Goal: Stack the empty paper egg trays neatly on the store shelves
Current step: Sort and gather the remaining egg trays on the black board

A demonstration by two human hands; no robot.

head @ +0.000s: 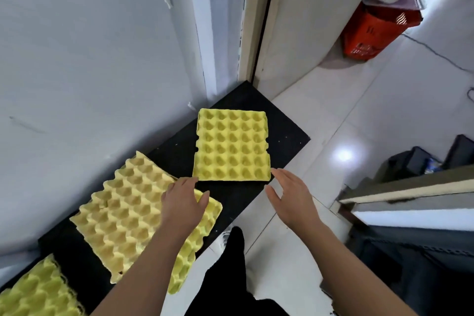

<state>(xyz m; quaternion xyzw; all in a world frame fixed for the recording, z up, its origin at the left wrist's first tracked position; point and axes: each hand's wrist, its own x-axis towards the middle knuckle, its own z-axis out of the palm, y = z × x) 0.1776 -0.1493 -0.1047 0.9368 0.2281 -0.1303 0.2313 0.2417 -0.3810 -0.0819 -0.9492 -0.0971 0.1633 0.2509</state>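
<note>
Three yellow paper egg trays lie on a low black shelf board (pixel 282 136) along the white wall. The far tray (pixel 232 145) sits flat and square near the board's end. A middle tray or stack (pixel 123 213) lies skewed. Only a corner of the third tray (pixel 36 292) shows at the bottom left. My left hand (pixel 183 202) hovers over or rests on the middle tray's right part, fingers straight. My right hand (pixel 289 195) is open just off the far tray's near right corner, holding nothing.
A white wall (pixel 89 59) runs along the left, with a door frame (pixel 254 20) beyond the board. White tiled floor (pixel 346 110) lies to the right. An orange-red shopping basket (pixel 372 31) stands far right. Another shelf unit's edge (pixel 410 192) juts in at the right.
</note>
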